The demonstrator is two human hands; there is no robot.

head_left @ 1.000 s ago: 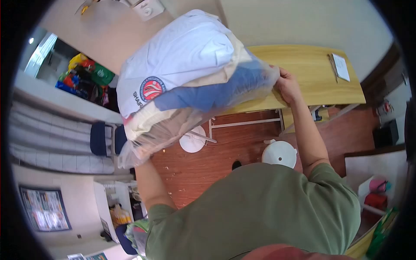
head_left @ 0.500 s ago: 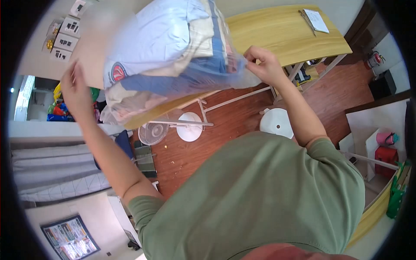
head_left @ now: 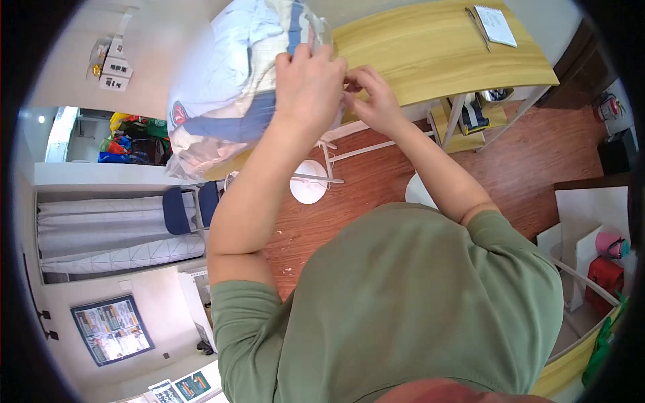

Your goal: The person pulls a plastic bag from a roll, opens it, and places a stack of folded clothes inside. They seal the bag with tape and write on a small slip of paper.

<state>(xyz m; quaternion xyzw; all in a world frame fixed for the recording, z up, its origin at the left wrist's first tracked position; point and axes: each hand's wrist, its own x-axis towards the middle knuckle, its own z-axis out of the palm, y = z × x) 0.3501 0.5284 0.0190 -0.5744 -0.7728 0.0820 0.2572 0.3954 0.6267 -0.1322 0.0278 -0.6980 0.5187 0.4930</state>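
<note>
In the head view, the left hand [head_left: 309,86] lies with bent fingers over the right end of a clear plastic bag [head_left: 187,161]; its fingertips are turned away, so whether it grips the plastic cannot be told. The right hand [head_left: 377,102] is just beside it, finger and thumb curled in at the same end of the bag; a firm pinch cannot be made out. Left of the left hand, the bag bulges with a pale blue garment [head_left: 232,50] and, lower, a darker blue cloth [head_left: 218,129]. A strip of the yellow surface [head_left: 423,43] shows below the bag, and more spreads beyond the right hand. Farther right of that hand, a notepad [head_left: 495,25] lies beside a pen [head_left: 478,28]. Nearer the body than the right hand is a white stool [head_left: 418,192].
</note>
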